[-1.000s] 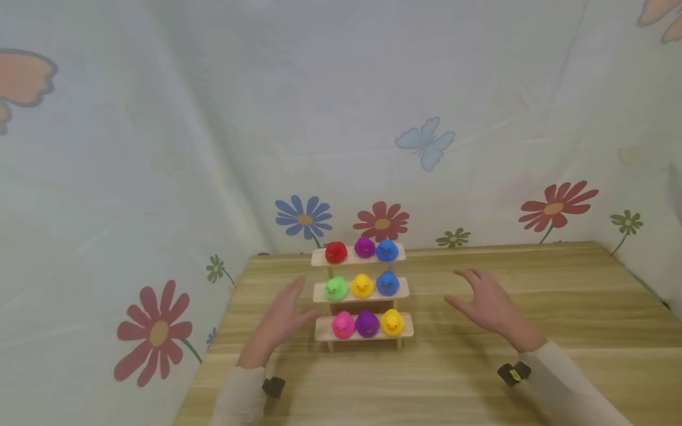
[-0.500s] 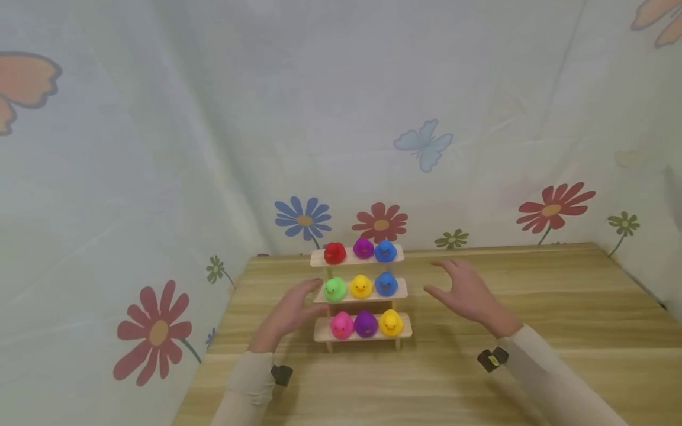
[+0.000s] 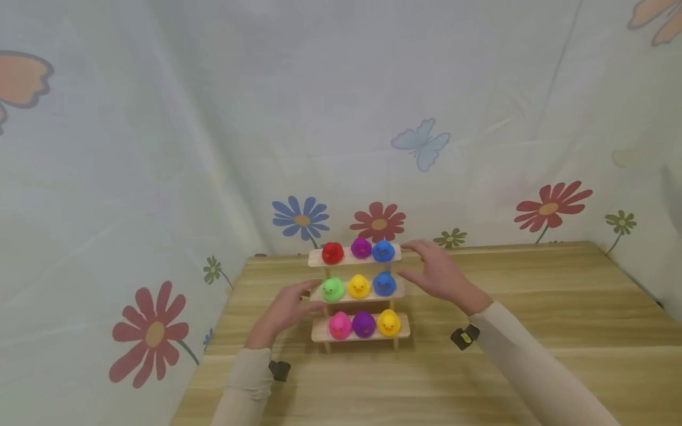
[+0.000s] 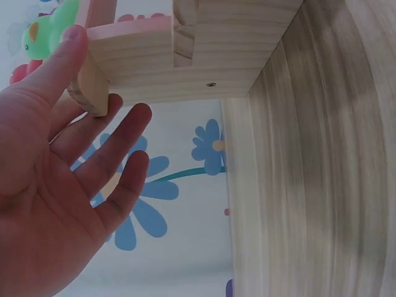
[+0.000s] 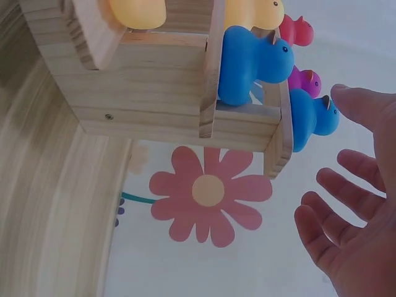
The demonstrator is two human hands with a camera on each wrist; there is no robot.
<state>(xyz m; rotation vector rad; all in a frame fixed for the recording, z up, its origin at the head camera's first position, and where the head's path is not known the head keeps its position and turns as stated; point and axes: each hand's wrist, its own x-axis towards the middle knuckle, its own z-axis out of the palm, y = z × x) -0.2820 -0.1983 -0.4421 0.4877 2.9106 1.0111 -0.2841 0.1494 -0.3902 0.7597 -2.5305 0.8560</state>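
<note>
A three-tier wooden display stand [image 3: 318,337] holds rubber ducks in rows of three. Red [image 3: 333,253], purple [image 3: 361,248] and blue ducks [image 3: 383,251] sit on top. Green [image 3: 333,290], yellow [image 3: 359,286] and blue ones [image 3: 384,284] fill the middle. Below are pink [image 3: 340,325], purple [image 3: 364,324] and yellow [image 3: 389,323]. My left hand [image 4: 55,185] is at the stand's left side, thumb and forefinger overlapping a shelf end beside the green duck, other fingers spread. To the right, my right hand [image 5: 359,198] has its fingers loosely bent near the top blue duck, holding nothing.
The stand is on a wood-grain table [image 3: 506,307], towards its left back. Behind and at the left hangs a pale curtain [image 3: 330,118] printed with flowers and butterflies. Dark wrist cameras [image 3: 465,336] are strapped at both cuffs.
My right hand has moved left, from well off to the stand's right up to its upper shelves. The left hand has shifted slightly right, to the shelf end. The ducks keep their places.
</note>
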